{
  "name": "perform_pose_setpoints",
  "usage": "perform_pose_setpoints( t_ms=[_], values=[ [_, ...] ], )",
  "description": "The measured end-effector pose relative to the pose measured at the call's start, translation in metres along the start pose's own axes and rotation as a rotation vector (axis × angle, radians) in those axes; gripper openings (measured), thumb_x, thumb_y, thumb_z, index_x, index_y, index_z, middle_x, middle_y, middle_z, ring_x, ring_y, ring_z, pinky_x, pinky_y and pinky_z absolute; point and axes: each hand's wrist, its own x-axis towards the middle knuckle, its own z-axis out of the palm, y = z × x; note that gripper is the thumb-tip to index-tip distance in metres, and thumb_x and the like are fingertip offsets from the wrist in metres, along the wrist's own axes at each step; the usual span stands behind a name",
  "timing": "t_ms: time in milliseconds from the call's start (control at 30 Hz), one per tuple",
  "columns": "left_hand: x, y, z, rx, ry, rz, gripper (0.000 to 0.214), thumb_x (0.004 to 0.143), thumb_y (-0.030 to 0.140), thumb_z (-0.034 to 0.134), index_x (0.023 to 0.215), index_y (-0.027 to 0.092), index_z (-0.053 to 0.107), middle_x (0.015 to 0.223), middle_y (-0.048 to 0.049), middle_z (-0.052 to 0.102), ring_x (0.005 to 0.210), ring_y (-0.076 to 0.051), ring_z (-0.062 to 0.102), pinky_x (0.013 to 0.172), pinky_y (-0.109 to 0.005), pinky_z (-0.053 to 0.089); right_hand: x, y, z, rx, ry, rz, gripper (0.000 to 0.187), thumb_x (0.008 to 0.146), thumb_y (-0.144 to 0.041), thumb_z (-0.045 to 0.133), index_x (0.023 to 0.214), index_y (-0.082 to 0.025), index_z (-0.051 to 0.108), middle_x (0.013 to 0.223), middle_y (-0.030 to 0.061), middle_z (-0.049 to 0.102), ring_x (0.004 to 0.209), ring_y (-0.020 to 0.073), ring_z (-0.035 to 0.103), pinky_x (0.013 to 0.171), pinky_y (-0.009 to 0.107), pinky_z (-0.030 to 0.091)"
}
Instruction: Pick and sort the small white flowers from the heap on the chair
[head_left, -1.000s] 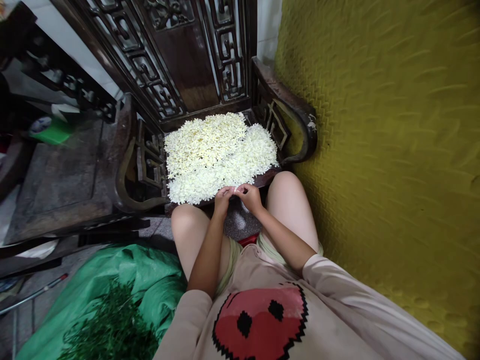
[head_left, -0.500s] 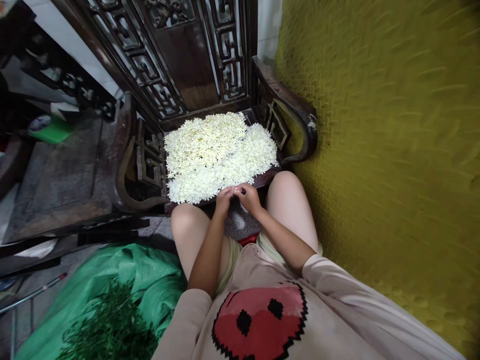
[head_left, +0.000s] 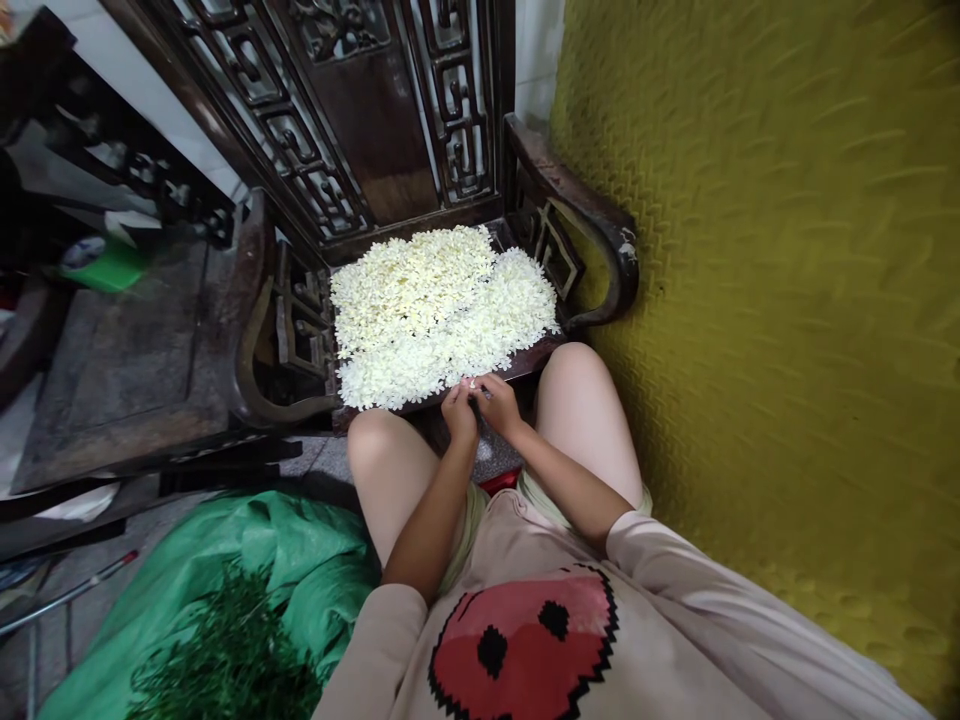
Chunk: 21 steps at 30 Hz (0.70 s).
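A wide spread of small white flowers [head_left: 450, 310] covers the seat of a dark carved wooden chair [head_left: 401, 190]; those at the back look yellower. Just in front of the seat's front edge, my left hand [head_left: 459, 412] and my right hand [head_left: 498, 404] meet at the fingertips. Both have their fingers closed in a pinch. A tiny white piece, like one of the flowers, shows at the right fingertips. What the left fingers grip is too small to make out.
Curved armrests [head_left: 619, 250] flank the seat. A yellow textured mat [head_left: 772, 300] rises on the right. To the left is another wooden seat [head_left: 127, 350] with a green container [head_left: 116, 268]. Green leafy stems [head_left: 225, 650] lie on a green sheet [head_left: 247, 530] at lower left.
My left hand has turned and its wrist has shifted right, closer to my right hand. The fingertips remain together, and the flower spread looks the same.
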Motion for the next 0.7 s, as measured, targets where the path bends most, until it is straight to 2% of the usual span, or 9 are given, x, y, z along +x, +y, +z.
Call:
perform_pose_setpoints(
  t_ms=[200,300,400,567,700],
  values=[
    [0.013,0.008,-0.015,0.105,-0.164,-0.19,0.043,0.068,0.049,0.058,0.093,0.015,0.067,0.081,-0.0039,0.066,0.067,-0.012,0.056,0.062,-0.024,0.039,0.007,0.002,-0.003,-0.051,-0.121,-0.011,0.012,0.079,-0.014,0.044,0.071,-0.019,0.053,0.076,0.0047,0.056,0.075,0.0169,0.051,0.071,0.027,0.039],
    [0.015,0.015,-0.018,0.173,-0.251,-0.161,0.04,0.069,0.049,0.058,0.088,0.016,0.068,0.081,-0.0042,0.067,0.071,-0.014,0.058,0.064,-0.025,0.04,0.009,0.0,-0.007,-0.116,-0.146,-0.005,0.01,0.079,-0.015,0.047,0.073,-0.019,0.054,0.076,0.004,0.057,0.074,0.0169,0.05,0.071,0.027,0.036],
    [0.016,0.017,-0.019,0.223,-0.273,-0.104,0.036,0.065,0.047,0.064,0.082,0.016,0.069,0.081,-0.0048,0.067,0.078,-0.017,0.058,0.068,-0.026,0.041,0.009,-0.002,-0.01,-0.165,-0.156,0.012,0.008,0.08,-0.018,0.051,0.073,-0.019,0.055,0.074,0.0028,0.058,0.072,0.0166,0.05,0.07,0.027,0.034],
    [0.021,0.012,-0.022,0.115,-0.218,-0.274,0.038,0.065,0.046,0.065,0.087,0.015,0.067,0.08,-0.0058,0.066,0.076,-0.016,0.059,0.069,-0.027,0.044,0.007,-0.001,-0.01,-0.135,-0.181,0.007,0.009,0.079,-0.02,0.056,0.071,-0.019,0.058,0.073,0.0016,0.061,0.071,0.0156,0.052,0.069,0.026,0.033],
    [0.025,0.017,-0.03,0.01,-0.326,-0.328,0.033,0.06,0.037,0.07,0.082,0.014,0.067,0.084,-0.0083,0.067,0.072,-0.015,0.06,0.07,-0.028,0.046,0.007,0.0,-0.009,-0.153,-0.19,-0.036,0.009,0.08,-0.022,0.057,0.072,-0.02,0.06,0.074,0.0023,0.063,0.074,0.0167,0.054,0.071,0.027,0.033]
  ],
)
